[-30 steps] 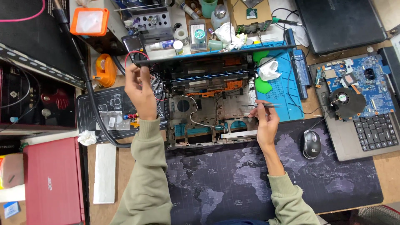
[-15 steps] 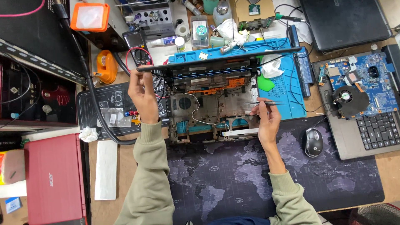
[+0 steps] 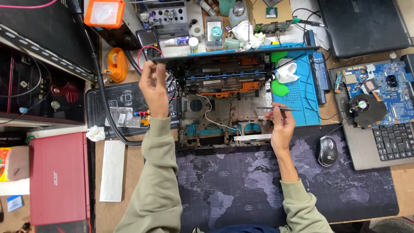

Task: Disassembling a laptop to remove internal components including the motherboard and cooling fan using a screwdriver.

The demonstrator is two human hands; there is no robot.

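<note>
Opened laptop chassis (image 3: 224,116) lies stripped on the desk between the two hands, its lid (image 3: 235,54) standing up at the far edge. The left hand (image 3: 154,88) is raised beside the lid's left corner, fingers (image 3: 151,69) pinched narrow on that corner. The right hand (image 3: 281,125) hovers over the chassis' right side, thumb and fingers closed on a pair of thin tweezers (image 3: 276,108) that lie level, tips pointing left over the bare metal base. Just left of those tips a white cable (image 3: 211,116) loops across the chassis, past a round fan opening (image 3: 196,105). Beyond the right fingers sits a blue work mat (image 3: 302,92) with a crumpled white tissue (image 3: 285,72) on it. To the right of the right hand a black mouse (image 3: 327,151) rests on the dark world-map desk mat (image 3: 241,185), and farther right lies a blue circuit board (image 3: 375,86) with a round fan, above a loose keyboard (image 3: 394,140). Left of the left wrist a black mat (image 3: 116,112) holds small parts, and a red closed laptop (image 3: 58,179) lies well apart at the near left.
</note>
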